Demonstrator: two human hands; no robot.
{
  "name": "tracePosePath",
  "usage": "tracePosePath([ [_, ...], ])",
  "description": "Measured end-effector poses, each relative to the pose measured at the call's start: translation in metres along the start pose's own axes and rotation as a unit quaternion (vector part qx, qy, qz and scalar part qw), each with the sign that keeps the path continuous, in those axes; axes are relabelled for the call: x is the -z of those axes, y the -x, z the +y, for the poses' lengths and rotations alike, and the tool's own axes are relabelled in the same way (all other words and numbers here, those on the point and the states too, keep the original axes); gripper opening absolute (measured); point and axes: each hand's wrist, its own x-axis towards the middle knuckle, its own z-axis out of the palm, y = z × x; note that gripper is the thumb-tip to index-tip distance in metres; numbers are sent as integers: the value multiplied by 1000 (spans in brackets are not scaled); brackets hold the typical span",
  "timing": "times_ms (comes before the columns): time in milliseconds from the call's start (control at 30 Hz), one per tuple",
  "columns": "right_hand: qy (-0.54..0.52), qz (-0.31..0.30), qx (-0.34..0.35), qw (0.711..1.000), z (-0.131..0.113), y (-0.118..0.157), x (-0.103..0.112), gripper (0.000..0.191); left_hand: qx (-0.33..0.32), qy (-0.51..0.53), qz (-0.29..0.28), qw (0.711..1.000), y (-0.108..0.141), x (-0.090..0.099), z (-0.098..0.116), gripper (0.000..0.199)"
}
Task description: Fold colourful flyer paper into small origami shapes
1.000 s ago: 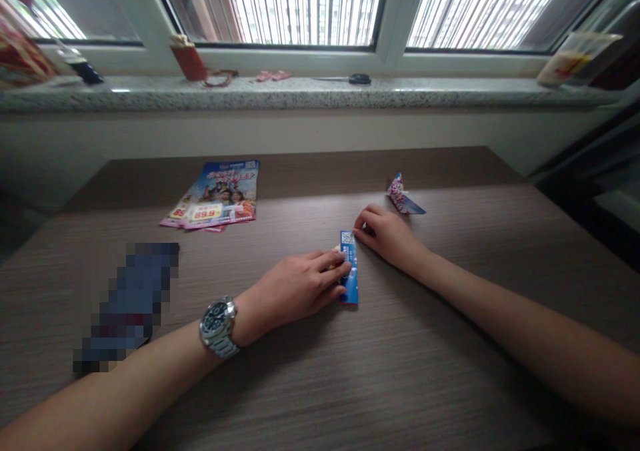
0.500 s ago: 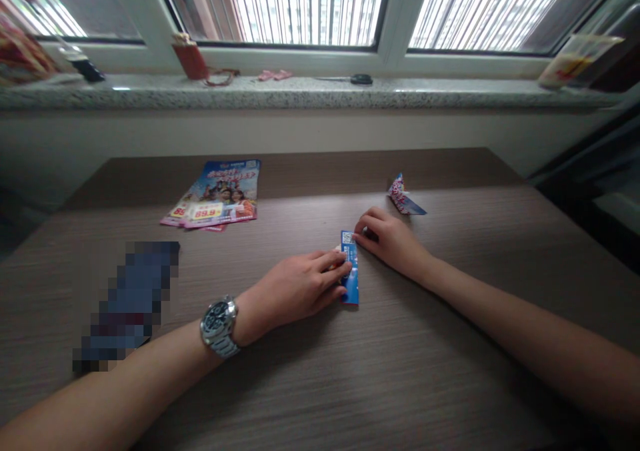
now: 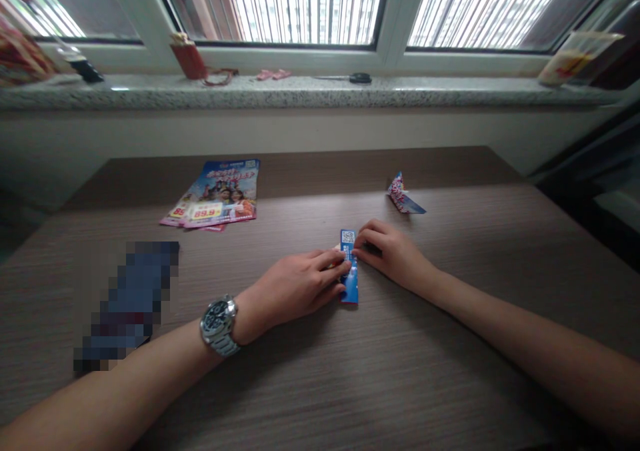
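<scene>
A flyer folded into a narrow blue strip (image 3: 351,289) lies on the table, a QR code at its far end. My left hand (image 3: 295,281), with a metal watch on the wrist, rests over it from the left; its spread fingers press flat on the strip. At the strip's right edge is my right hand (image 3: 395,251), its thumb and fingertips closed together against the paper. Beyond that hand stands a folded paper shape (image 3: 400,194) with a pink and blue print.
A stack of printed flyers (image 3: 225,194) lies at the back left. Nearer, a blurred-out dark object (image 3: 133,301) lies beside my left forearm. On the stone windowsill (image 3: 300,94) are a red container (image 3: 189,57), small pink items (image 3: 273,75) and scissors (image 3: 357,77).
My right hand has slid a little toward me along the strip's right edge, from near the QR code to about the middle. My left hand stays in place.
</scene>
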Motion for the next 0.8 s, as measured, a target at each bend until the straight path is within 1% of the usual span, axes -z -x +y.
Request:
tracePosePath([
  [167,-5,7,9,1000,5,-6,-2,6,14,0,0,1000,0,-2,0,38],
  [400,16,17,20,1000,17,-25,-5,5,54,9,13,998,-3,-5,-6,42],
  [500,12,19,18,1000,21,-31,-5,5,59,15,18,998,-4,-6,-8,42],
  [800,-3,26,11,1000,25,-29,-6,3,53,45,40,997,-3,-5,-12,38],
])
